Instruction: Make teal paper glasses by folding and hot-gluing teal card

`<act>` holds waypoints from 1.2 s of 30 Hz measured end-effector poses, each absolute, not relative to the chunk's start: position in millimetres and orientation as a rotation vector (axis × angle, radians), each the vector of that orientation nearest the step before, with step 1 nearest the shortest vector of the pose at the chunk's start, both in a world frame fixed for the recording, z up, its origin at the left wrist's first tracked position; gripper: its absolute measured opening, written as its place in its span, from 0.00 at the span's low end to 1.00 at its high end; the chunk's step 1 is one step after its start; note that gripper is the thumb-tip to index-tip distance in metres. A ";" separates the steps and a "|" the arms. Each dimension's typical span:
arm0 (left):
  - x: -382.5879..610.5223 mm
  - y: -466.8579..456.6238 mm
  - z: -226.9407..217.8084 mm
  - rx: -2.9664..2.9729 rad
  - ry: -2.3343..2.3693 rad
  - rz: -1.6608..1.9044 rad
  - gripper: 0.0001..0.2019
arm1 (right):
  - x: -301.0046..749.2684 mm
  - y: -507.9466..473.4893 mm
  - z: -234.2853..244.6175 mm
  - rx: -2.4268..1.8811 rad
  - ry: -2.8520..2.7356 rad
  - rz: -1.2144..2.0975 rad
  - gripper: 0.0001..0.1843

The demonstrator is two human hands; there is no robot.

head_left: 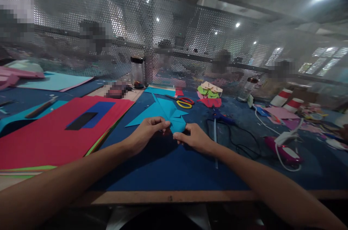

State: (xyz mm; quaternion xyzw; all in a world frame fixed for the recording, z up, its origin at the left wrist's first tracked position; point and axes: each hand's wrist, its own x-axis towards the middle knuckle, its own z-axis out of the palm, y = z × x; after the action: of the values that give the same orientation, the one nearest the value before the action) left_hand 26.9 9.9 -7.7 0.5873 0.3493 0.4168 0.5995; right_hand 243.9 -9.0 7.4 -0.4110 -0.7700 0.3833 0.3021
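A folded piece of bright blue paper (178, 125) is held a little above the table, between both hands. My left hand (152, 128) pinches its left edge with thumb and fingers. On the lower right edge, my right hand (191, 136) grips it the same way. Behind it lies more blue paper (143, 114) with pointed corners; where the held piece ends is hard to make out. Scissors (185, 103) with red and yellow handles rest just beyond the paper.
Red sheets (54, 128) are stacked at left, with blue and black pieces on top. A blue glue gun (224, 116) and its dark cord lie at right, near a magenta tool (284, 150). Jars (137, 72) stand before the perforated metal screen (185, 63). Cut paper faces (209, 92) sit behind.
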 end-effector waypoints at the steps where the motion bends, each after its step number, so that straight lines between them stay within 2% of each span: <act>1: 27.1 10.0 -7.6 1.360 0.808 0.968 0.17 | 244.1 -8.9 7.1 -1.090 -2.043 1.015 0.17; 17: 27.8 7.8 -2.8 1.299 0.792 1.027 0.17 | 242.9 -8.8 2.2 -1.102 -2.011 1.037 0.18; 23: 27.2 7.4 -3.0 1.300 0.795 1.030 0.16 | 242.0 -9.4 1.1 -1.083 -2.016 0.916 0.15; 36: 24.5 9.7 -0.9 1.300 0.829 1.085 0.17 | 244.2 -6.8 -1.5 -1.023 -1.967 1.000 0.26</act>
State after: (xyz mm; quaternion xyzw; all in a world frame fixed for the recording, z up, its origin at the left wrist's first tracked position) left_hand 24.5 9.7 -0.9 0.5580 0.3558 0.4657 0.5875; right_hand 244.2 -6.8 -1.5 -0.3945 -0.7583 0.3857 0.3474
